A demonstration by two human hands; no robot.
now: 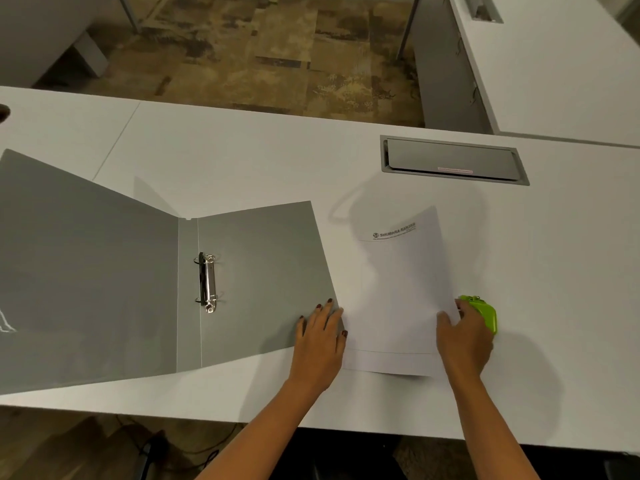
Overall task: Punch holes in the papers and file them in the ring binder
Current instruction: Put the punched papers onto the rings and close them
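Left hand (320,332) is lying flat, fingers spread, gripping nothing. It's pressing where the open binder's right cover (263,271) meets the left edge of the papers (398,292).

Right hand (464,337) is resting on the right edge of the papers, fingers loosely curled and touching the green hole punch (483,315) just beside the sheet. Can't tell if it's actually closing on the punch or only resting against it.

Papers are lying on the white desk (554,271) between the two hands, skewed a little, letterhead at the far end. No holes visible, so punching looks not yet done.

Step in hand, my read: squaring the stack and picking up the punch. To do it well:
- keep the left palm pinning the sheets so they aren't sliding
- jog the edges flush before the punch is going on
- punch the long left edge, centred, so the holes are matching the rings

Further back, the ring mechanism (207,282) is sitting on the spine; rings look closed, so they'd need opening before filing. Binder's left cover (86,271) is propped up at an angle. Beyond the papers, a cable hatch (453,159) is set in the desk, well clear.
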